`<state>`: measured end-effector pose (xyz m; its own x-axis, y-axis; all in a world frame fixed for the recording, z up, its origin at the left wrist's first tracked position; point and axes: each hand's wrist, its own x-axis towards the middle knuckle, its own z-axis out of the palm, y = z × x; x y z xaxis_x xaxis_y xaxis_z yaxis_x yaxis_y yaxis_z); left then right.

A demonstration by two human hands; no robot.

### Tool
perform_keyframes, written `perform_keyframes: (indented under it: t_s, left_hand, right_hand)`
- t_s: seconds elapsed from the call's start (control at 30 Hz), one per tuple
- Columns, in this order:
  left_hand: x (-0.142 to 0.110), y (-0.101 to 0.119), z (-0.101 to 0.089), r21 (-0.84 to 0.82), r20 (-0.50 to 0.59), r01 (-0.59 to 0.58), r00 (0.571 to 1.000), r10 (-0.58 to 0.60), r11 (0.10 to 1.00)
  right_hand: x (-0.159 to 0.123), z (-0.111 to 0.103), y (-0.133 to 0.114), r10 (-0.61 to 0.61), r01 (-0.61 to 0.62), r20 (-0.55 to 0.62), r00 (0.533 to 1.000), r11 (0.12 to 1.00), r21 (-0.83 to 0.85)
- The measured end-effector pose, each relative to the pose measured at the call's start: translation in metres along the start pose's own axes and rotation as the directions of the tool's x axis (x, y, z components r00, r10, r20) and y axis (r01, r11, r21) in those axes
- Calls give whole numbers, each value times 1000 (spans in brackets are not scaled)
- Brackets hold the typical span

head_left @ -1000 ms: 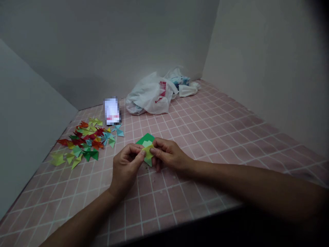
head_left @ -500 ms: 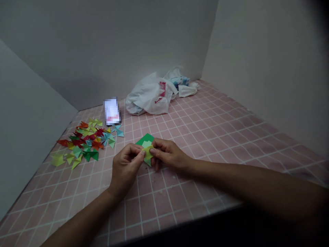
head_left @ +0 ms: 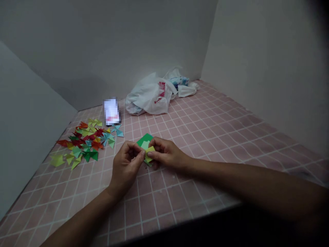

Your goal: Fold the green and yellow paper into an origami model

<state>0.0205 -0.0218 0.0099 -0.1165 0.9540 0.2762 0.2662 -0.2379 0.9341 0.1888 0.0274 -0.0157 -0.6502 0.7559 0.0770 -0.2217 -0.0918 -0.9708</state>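
Observation:
A small yellow-green folded paper piece (head_left: 149, 151) is pinched between both hands just above the pink tiled table (head_left: 205, 137). My left hand (head_left: 127, 168) grips its left side with thumb and fingers closed. My right hand (head_left: 167, 154) pinches its right side. Under and behind the hands lies a small stack of green paper squares (head_left: 144, 140), partly hidden by my fingers.
A heap of folded paper shapes (head_left: 84, 140) in red, yellow, green and blue lies at the left. A phone with a lit screen (head_left: 111, 111) stands behind it. White plastic bags (head_left: 154, 94) sit near the back corner. Grey walls close in on three sides.
Both hands have shifted slightly forward and kept working the yellow-green piece; the fold now looks narrower and flatter between the fingertips.

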Motion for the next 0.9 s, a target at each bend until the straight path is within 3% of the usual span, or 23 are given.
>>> perform_keyframes:
  t_s: [0.4, 0.67, 0.9]
  left_hand:
    - [2, 6, -1, -10, 49, 45, 998, -44, 999]
    - [9, 5, -6, -45, 133, 99, 987, -92, 994]
    - [10, 1, -5, -71, 182, 163, 972, -148, 984]
  right_hand:
    - [-4, -3, -9, -33, 25, -32, 999, 977, -213]
    - [3, -7, -5, 82, -80, 45, 996, 996, -33]
    - [1, -5, -9, 44, -47, -80, 996, 998, -35]
